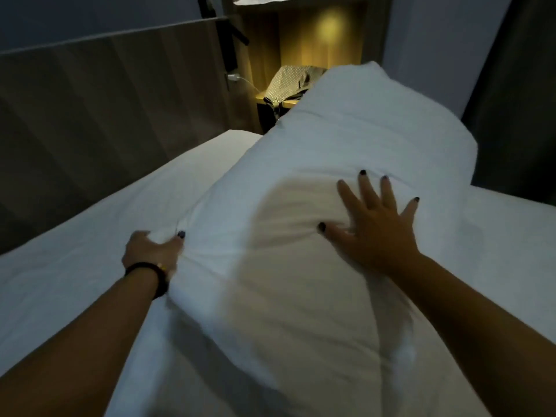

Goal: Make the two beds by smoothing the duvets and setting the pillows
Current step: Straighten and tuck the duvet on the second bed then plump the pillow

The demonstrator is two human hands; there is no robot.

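Note:
A big white pillow (301, 182) lies lengthwise across the white bed sheet (90, 236), reaching from the near edge of the view towards the headboard. My left hand (153, 251), with a dark band at the wrist, is clenched on a bunch of the pillow's left edge. My right hand (373, 224) lies flat on top of the pillow with the fingers spread, pressing a dent into it. The near end of the pillow is blurred.
A dark wooden headboard panel (105, 100) runs along the left. Behind the pillow a lit wooden niche (319, 46) holds a dotted bag (288, 82) on a small shelf, with a white cable (243, 81) plugged in beside it. A dark curtain (517, 85) hangs at the right.

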